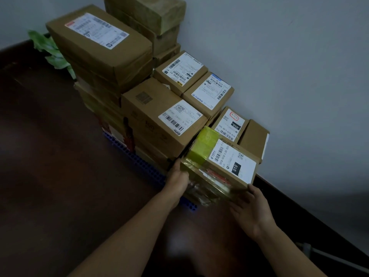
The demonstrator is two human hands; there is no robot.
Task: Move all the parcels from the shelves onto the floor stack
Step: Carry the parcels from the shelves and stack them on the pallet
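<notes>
Parcel, taped (pixel 221 166): brown carton banded with yellow-green tape, with a white barcode label on top that carries a black "010" tag. It is at the near end of the floor stack, just beside the labelled carton (pixel 159 120) on its left and in front of two lower boxes. Whether it rests fully on the clear-wrapped packages (pixel 207 193) beneath cannot be told.

Left hand (pixel 177 177): laid against the parcel's left side with the fingers fairly straight, reaching into the gap next to the neighbouring carton. It presses rather than curls around the parcel.

Right hand (pixel 251 206): fingers spread and straight, touching the parcel's near right corner. The palm is open against the near face.

Floor stack, other items:
- Long carton (pixel 99 45) with a large white label, topmost at the left rear.
- Olive-wrapped parcel (pixel 147 15), highest, against the wall.
- Small box marked "502D" (pixel 180 71), touching the blue-headed label box (pixel 209 93).
- Box with a red-stamped label (pixel 229 124), low and near the wall.
- Plain carton (pixel 253 137) just beside it on the right.

Base: blue plastic grid pallet (pixel 139 158), its edge showing under the stack.

Surroundings:
- Dark brown floor (pixel 50 156).
- Pale grey wall (pixel 289 66).
- Green leaves (pixel 50 50) behind the stack's left corner.
- White pipe (pixel 327 256) low on the right.
</notes>
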